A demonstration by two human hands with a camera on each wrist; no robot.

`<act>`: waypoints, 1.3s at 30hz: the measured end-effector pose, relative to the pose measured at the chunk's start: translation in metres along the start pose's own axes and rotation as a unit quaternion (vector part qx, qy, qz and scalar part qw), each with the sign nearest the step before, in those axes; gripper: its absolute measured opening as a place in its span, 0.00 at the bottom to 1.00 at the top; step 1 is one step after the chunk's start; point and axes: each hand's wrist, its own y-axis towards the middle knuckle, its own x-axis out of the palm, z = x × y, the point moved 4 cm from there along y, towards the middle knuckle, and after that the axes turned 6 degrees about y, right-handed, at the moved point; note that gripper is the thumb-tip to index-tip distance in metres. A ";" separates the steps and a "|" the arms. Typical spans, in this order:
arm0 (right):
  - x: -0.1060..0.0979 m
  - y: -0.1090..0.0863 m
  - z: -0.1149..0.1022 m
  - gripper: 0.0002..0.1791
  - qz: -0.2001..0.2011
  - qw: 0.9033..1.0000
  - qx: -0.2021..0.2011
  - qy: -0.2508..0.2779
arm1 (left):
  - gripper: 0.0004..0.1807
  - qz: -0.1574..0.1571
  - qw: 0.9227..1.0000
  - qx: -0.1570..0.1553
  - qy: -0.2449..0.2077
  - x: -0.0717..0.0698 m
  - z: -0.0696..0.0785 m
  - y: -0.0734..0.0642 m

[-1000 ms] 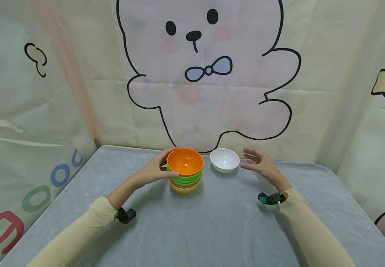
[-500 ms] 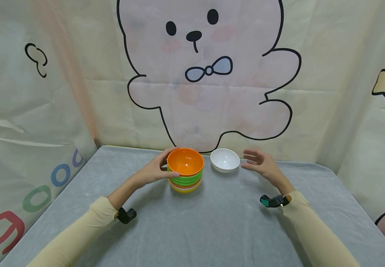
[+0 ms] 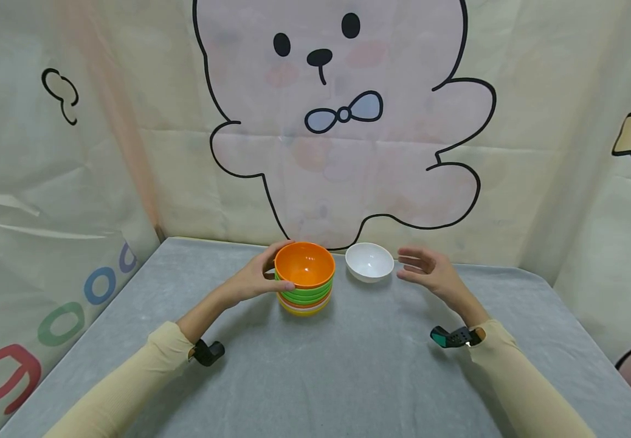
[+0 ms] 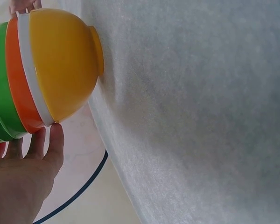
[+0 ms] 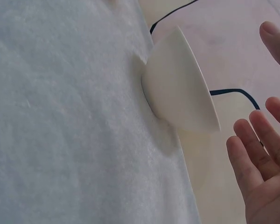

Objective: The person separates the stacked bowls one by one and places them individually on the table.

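A stack of bowls (image 3: 306, 295) stands on the table, orange on top, green ones below, then orange, white and yellow at the bottom. My left hand (image 3: 255, 277) holds the stack from its left side, thumb across the front and fingers round the back. In the left wrist view, the fingertips rest along the sides of the yellow bowl (image 4: 65, 65) and those above it. A single white bowl (image 3: 369, 263) sits upright just right of the stack. Beside it my right hand (image 3: 430, 274) hovers with fingers loosely extended, apart from the rim and holding nothing.
A grey cloth (image 3: 315, 377) covers the table. Close behind the bowls hangs a backdrop (image 3: 337, 170) with a cartoon bear, and printed curtains flank both sides. Each wrist wears a dark camera strap.
My right hand has drawn slightly to the right, away from the white bowl, its forearm shifting right as well. The left hand and the stack stay in place.
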 end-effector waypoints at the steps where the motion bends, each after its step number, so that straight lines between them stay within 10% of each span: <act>1: 0.001 0.000 -0.001 0.35 -0.002 1.000 -0.001 0.001 | 0.47 0.000 1.000 0.001 -0.001 0.000 0.000 0.000; 39: 0.065 0.012 -0.044 0.30 -0.074 0.993 -0.070 0.068 | 0.49 -0.020 1.000 -0.019 0.011 0.000 -0.004 -0.005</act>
